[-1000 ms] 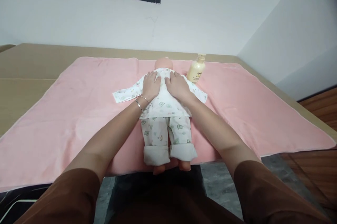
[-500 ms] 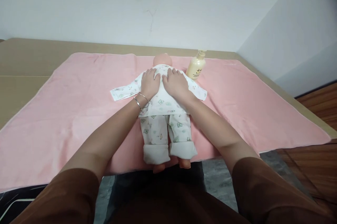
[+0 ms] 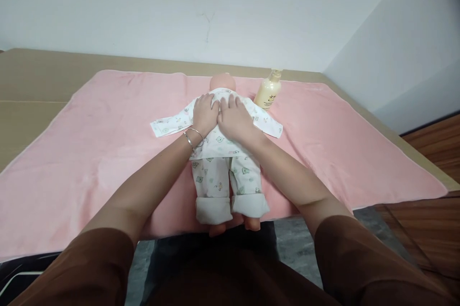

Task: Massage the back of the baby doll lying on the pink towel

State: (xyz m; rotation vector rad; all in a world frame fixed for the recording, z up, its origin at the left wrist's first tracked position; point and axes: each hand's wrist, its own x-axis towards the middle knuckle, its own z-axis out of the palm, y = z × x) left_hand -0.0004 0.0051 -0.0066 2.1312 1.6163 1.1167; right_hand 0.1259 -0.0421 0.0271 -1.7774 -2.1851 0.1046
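Note:
A baby doll (image 3: 223, 82) lies face down, its head away from me and its feet at the near edge. It wears a white printed top (image 3: 223, 145) and matching trousers (image 3: 212, 179) with turned-up cuffs. Flat on the left of its upper back rests my left hand (image 3: 205, 115), a thin silver bangle (image 3: 194, 138) on the wrist. My right hand (image 3: 235, 118) lies flat on the doll's back too, close to the middle, its thumb side against my left thumb. Neither hand grips anything.
Under the doll a pink blanket (image 3: 118, 153) covers most of the wooden table (image 3: 36, 71). A cream pump bottle (image 3: 268, 91) stands just beyond the doll's right sleeve. White walls (image 3: 143, 23) rise behind and at the right, with wood-grain panels (image 3: 431, 224) at lower right.
My right hand has slid a little left, toward the middle of the doll's back, closing the gap between my hands. My left hand and the doll stay in place.

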